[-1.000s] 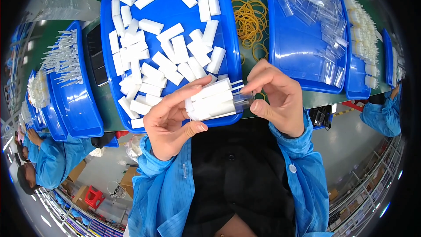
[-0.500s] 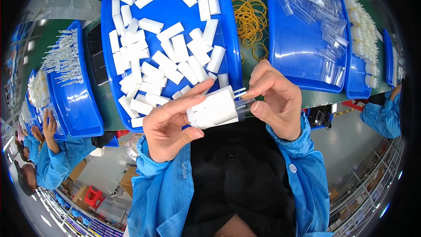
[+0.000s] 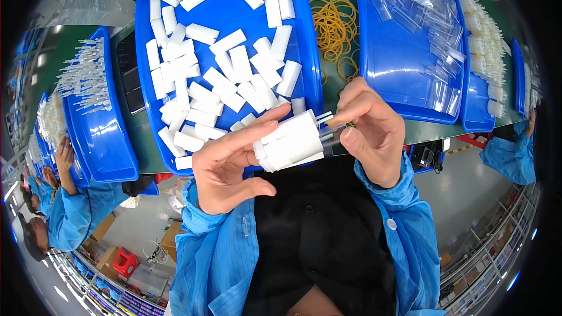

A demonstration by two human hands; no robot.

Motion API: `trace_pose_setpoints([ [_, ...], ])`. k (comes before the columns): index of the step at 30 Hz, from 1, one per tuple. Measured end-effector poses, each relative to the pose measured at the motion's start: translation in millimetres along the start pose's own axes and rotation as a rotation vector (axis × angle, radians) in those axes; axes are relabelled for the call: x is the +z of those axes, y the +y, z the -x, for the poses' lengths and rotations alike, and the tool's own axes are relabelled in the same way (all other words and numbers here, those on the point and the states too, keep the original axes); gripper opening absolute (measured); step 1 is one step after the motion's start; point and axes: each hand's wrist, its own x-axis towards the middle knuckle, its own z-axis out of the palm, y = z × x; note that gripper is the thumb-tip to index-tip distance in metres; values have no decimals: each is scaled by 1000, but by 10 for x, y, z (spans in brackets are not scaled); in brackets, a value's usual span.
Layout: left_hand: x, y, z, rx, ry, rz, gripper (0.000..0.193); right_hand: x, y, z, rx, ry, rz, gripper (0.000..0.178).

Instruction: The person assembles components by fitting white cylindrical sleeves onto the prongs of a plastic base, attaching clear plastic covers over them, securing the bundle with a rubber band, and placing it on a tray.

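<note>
While the left grip [image 3: 225,167] gapes (thumb [image 3: 257,188] clear), right grip [image 3: 379,131] pinches bundle [image 3: 293,143] near tray's rim [image 3: 314,58].

A dark flat object [image 3: 129,73] lies at left on the green worktop [image 3: 145,146], with a blue-clad co-worker [image 3: 85,210] farther left, a red stool [image 3: 126,263] on the grey floor [image 3: 137,225], and, at right, a black bundle [image 3: 428,157] near another person's blue sleeve [image 3: 508,157].

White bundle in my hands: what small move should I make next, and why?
Perhaps bring the left hand's thumb in against the white bundle to steady it: that thumb stands off its lower edge, while the right hand is close to the thin white tubes jutting from its end.
</note>
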Motion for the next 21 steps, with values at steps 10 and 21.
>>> trace_pose_setpoints([
  [10, -12, -6, 51, -16, 62, -15, 42, -16, -27, -14, -191, -109, 211, 19],
  [21, 25, -61, 29, 23, 74, -42, 44, 16, 32, -60, -184, -157, 144, 19],
])
